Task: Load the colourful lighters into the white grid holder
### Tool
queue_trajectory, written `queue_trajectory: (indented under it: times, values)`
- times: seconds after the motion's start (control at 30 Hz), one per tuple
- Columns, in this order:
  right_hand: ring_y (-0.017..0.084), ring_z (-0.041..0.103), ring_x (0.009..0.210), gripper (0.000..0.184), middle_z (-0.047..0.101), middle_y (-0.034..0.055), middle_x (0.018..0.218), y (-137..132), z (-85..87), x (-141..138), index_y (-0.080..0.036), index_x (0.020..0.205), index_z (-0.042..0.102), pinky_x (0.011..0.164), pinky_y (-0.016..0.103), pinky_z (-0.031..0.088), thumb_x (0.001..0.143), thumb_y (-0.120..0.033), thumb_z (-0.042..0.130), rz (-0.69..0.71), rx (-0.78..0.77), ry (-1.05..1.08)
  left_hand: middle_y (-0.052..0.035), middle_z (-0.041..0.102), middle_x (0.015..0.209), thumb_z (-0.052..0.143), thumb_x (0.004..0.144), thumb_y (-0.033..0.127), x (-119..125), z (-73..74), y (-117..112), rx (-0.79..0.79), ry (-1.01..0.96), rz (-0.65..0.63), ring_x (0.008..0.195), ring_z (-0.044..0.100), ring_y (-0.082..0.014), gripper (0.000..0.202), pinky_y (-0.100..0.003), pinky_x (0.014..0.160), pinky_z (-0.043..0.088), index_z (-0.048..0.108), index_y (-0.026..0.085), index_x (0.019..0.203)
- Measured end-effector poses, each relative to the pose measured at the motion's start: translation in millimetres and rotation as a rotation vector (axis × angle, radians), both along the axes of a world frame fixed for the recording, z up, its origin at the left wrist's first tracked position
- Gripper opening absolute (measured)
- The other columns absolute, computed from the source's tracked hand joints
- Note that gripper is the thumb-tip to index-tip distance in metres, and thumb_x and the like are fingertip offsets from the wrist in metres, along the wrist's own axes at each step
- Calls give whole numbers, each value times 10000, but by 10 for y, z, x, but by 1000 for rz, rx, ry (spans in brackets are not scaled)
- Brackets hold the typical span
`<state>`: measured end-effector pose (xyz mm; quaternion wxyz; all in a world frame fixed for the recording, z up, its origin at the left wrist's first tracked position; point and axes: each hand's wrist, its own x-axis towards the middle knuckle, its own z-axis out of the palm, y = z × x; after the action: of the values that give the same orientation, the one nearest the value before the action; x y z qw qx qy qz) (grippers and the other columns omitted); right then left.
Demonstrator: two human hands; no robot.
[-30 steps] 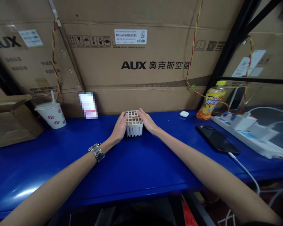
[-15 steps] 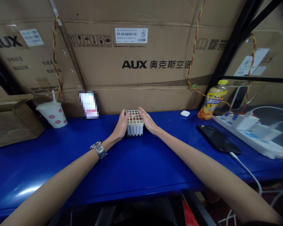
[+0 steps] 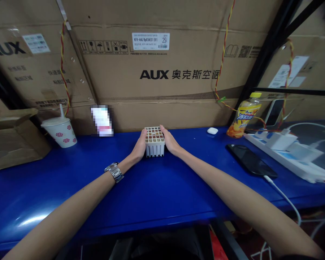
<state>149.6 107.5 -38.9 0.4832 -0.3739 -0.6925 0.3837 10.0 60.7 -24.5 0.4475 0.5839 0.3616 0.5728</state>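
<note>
Upright white plastic square grid rack (image 3: 154, 142) sits on glossy blue bench (image 3: 70, 187), between both palms. Left hand (image 3: 139, 147) and right hand (image 3: 170, 141) press opposite sides. Uneven squeeze could tip rack, spilling small coloured contents (image 3: 154, 136).

Left hand (image 3: 139, 147) and right hand (image 3: 170, 141) cupping white plastic grid rack (image 3: 154, 142) on blue bench (image 3: 157, 187).
</note>
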Motion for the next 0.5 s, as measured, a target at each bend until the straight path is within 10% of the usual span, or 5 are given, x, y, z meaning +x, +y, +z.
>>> queue_trajectory:
  times: [0.5]
  values:
    - [236,503,1243,589,647,53,1225,15,93,-25,-235,1202,583,1081,417,317,904,-634,269,4,-46,47,-104,705,1120,236,960,451,33,110,-28,-26,6,26,1152,596,-259,553,-405,1058,388,591,113,1214]
